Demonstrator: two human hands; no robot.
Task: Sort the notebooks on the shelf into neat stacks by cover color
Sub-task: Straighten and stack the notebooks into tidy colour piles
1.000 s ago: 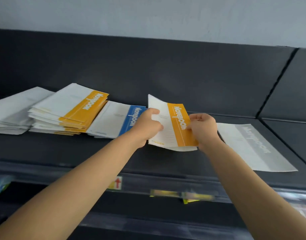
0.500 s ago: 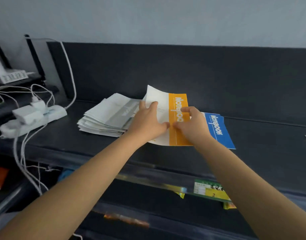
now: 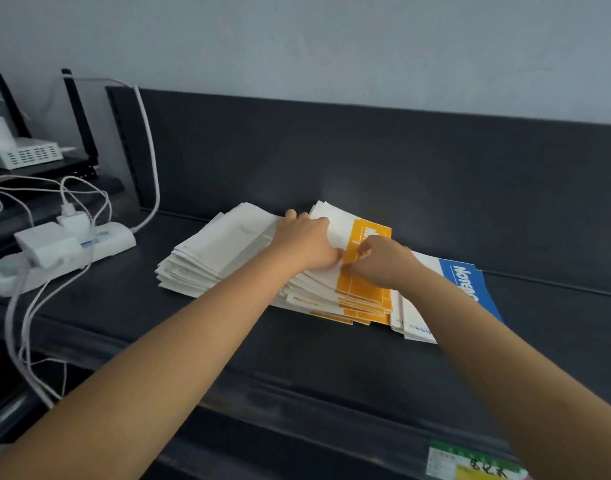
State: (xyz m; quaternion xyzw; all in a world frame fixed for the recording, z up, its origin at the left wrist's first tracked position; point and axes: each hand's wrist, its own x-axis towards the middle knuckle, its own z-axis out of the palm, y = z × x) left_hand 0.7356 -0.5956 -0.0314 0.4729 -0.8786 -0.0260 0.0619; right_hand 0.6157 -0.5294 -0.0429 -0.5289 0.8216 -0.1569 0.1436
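Observation:
The top orange notebook [image 3: 364,233] lies on the orange-banded stack [image 3: 357,308] in the middle of the dark shelf [image 3: 297,355]. My left hand [image 3: 306,242] rests palm down on its white part, fingers pointing right. On the orange band, my right hand [image 3: 380,266] has its fingers curled and pinches the cover there. A stack of white-grey notebooks [image 3: 221,251] leans against the orange stack on the left. To the right a blue-banded stack [image 3: 465,284] lies partly under my right forearm.
A white power strip [image 3: 89,244] with plugs and loose cables [image 3: 23,327] sits at the shelf's left end, below a white router [image 3: 23,154]. The shelf's back panel [image 3: 401,168] rises just behind the stacks. A green price label [image 3: 470,465] hangs on the front rail.
Both hands carried the orange notebook left from the open shelf to the orange stack and lowered it on top. The view swung left; the power strip and router came into sight.

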